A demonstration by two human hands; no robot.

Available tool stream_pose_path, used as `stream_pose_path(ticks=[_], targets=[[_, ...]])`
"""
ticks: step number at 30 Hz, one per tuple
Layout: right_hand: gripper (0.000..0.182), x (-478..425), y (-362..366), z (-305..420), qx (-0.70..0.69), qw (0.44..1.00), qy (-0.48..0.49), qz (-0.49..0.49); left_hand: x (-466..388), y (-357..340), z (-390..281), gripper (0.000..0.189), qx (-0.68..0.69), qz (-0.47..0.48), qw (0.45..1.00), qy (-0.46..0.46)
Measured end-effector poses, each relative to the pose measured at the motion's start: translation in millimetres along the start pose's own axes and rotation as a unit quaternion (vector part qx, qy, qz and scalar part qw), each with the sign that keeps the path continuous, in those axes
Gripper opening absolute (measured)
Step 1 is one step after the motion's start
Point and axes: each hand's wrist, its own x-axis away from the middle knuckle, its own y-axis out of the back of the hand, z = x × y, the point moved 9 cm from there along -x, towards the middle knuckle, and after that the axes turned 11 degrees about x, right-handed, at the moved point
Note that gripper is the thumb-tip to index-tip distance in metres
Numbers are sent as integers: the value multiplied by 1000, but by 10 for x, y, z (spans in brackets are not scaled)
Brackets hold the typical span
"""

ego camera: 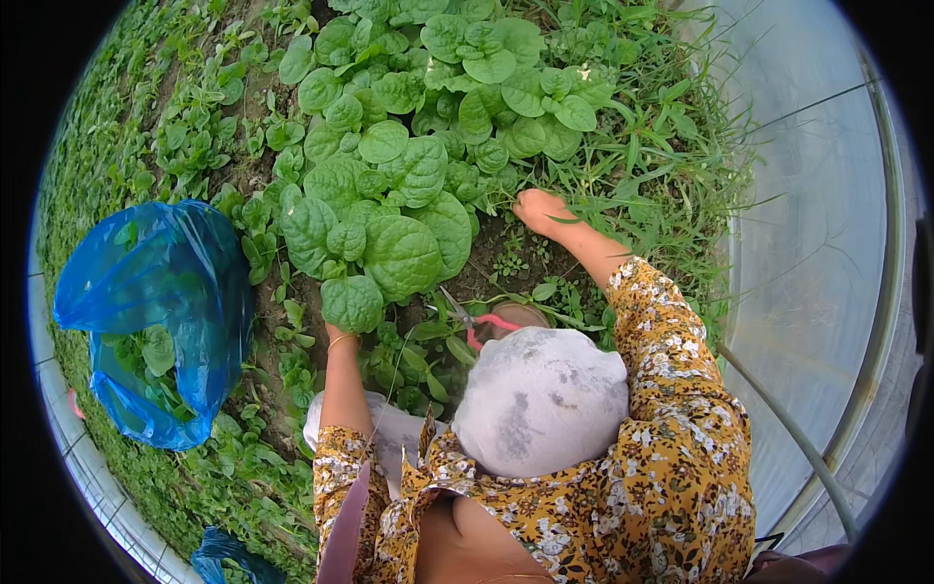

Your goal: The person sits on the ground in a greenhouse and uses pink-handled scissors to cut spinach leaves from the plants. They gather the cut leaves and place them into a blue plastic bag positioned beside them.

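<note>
Large green crinkled leaves of a leafy vegetable plant (405, 255) spread before me. My left hand (341, 331) reaches under the front leaf (352, 303); its fingers are hidden by it. At the plant's right side, my right hand (540, 212) is closed with curled fingers around thin weed stems (503, 196) low over the soil. Scissors (478, 325) with pinkish-red handles lie between my hands, close to my knee, their blades apart. Neither hand touches them.
On the left stands a blue plastic bag (219, 292) holding picked leaves (157, 350). Another blue bag (230, 555) lies lower left. Tall grass (657, 168) grows along a translucent sheet wall (810, 219) on the right. Small seedlings (182, 139) cover the soil at left.
</note>
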Motion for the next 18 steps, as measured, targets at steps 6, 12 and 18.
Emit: stream_pose_path(ticks=[6, 12, 18], targets=[[11, -173, 400, -77, 143, 965, 0, -219, 0, -243, -76, 23, -97, 42, 994, -40], [24, -643, 384, -362, 318, 940, -91, 84, 160, -158, -16, 31, 17, 20, 999, -20], [29, -784, 400, -835, 121, 975, -160, 91, -11, 326, -559, 32, -70, 145, 986, 39]])
